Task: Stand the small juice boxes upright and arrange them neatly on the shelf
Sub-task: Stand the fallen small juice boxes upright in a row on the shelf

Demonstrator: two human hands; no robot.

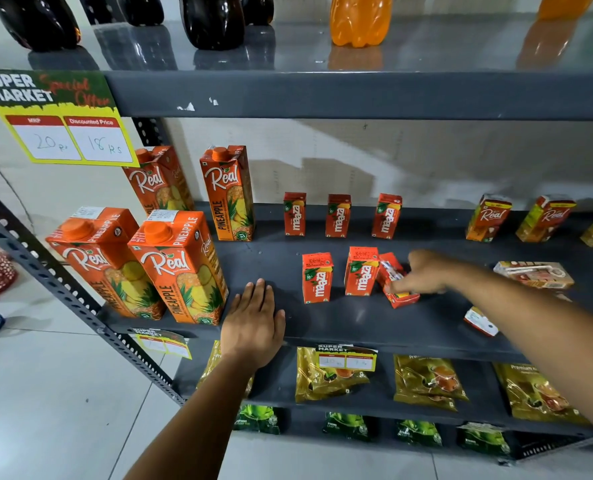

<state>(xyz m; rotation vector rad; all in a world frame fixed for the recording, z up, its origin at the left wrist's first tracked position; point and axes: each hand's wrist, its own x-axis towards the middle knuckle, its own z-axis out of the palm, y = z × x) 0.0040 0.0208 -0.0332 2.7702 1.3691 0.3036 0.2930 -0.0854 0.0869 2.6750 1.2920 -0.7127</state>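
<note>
Grey metal shelf (323, 320): five upright rectangular Maaza cartons (317, 278); right hand (426, 273) grips a sixth, tilted carton (397, 284); left hand (253, 323) lies flat, open, empty.

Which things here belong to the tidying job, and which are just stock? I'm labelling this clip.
Job: tilted juice box in the right hand; two fallen boxes; standing small boxes; shelf.
Bystanders: big pineapple cartons, bottles, tea packets, price tag.

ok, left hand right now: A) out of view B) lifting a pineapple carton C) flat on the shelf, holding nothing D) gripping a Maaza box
C: the left hand lies palm-down, fingers spread, on the bare shelf beside the pineapple carton, touching no box.
</note>
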